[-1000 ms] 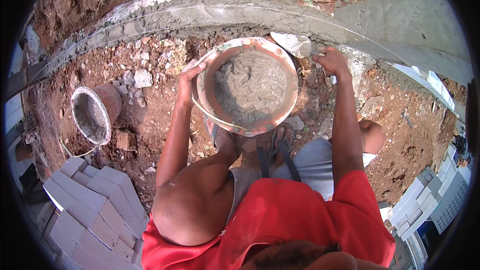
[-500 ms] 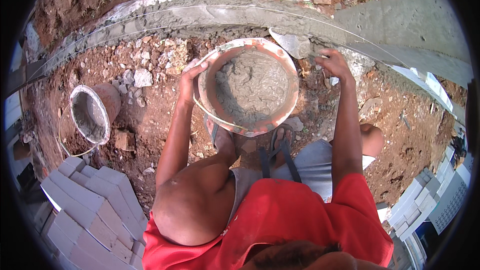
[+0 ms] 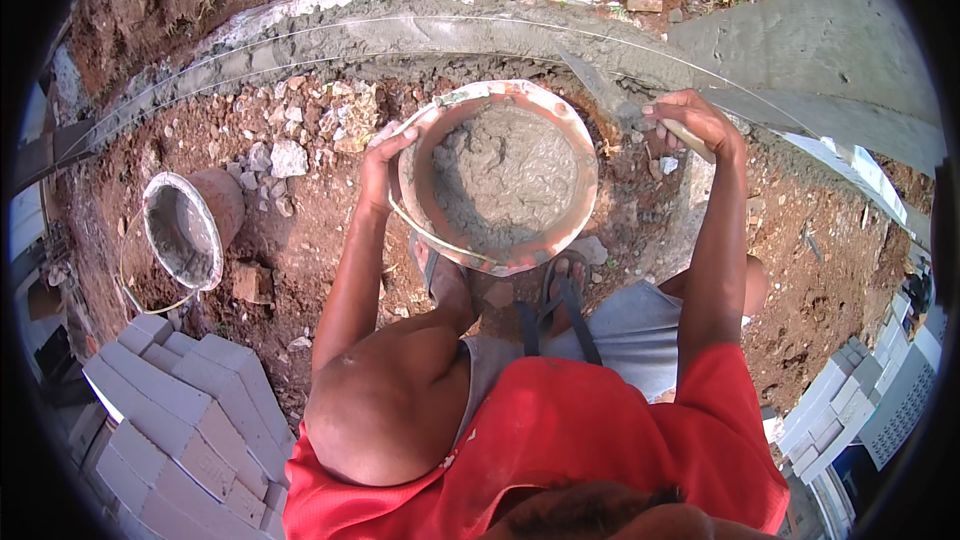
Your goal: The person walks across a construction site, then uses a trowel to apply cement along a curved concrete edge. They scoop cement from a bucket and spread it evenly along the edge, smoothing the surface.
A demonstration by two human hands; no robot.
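A bucket point(image 3: 577, 208) of wet grey mortar point(image 3: 510, 175) stands on the soil in front of my feet. My left hand point(image 3: 381, 168) is closed on its left rim, by the wire handle. To the right of the bucket, my right hand point(image 3: 698, 120) grips the light handle of a trowel point(image 3: 598, 83). The trowel's mortar-smeared blade points away to the far left, over the near edge of a long mortar-covered footing point(image 3: 400, 37). Part of the handle is hidden by my fingers.
A second, mortar-coated bucket point(image 3: 226, 202) lies tilted at the left. Grey blocks point(image 3: 190, 400) are stacked at the lower left, more blocks point(image 3: 830, 405) at the right. Thin string point(image 3: 300, 33) runs along the footing. A concrete slab point(image 3: 820, 50) rises at the far right; stones point(image 3: 289, 158) litter the soil.
My right hand has moved slightly right and turned, so the trowel's handle now shows. The blade has tilted from broad face to narrower edge and shifted a little right. My left hand stays on the bucket.
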